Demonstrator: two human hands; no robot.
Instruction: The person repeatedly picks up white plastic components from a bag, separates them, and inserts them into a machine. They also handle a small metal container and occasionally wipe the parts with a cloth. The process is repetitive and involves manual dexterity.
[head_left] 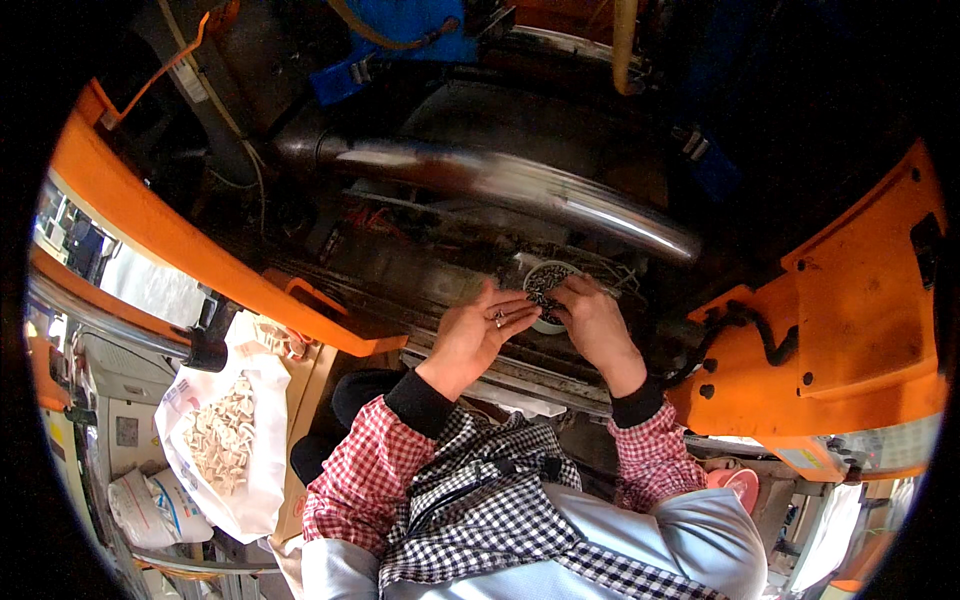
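Observation:
Just beyond my hands sits a round, pale-rimmed bowl [553,268] holding many small dark, shiny pieces [541,280], too small to name. My left hand [474,335] is beside the bowl's near left side, palm turned partly up and fingers stretched out toward it. Something small and shiny lies at its fingers; whether it is a ring or a loose piece I cannot make out. Over the right part of the bowl, my right hand [592,322] bends its fingers down and together among the pieces. What its fingertips pinch is hidden.
A thick polished metal bar [520,185] crosses behind the bowl. Orange machine panels flank me at left [190,250] and right [850,310]. To the lower left, a white bag [270,480] of small beige parts [222,435] stands by a cardboard box. A pink container [735,485] is at lower right.

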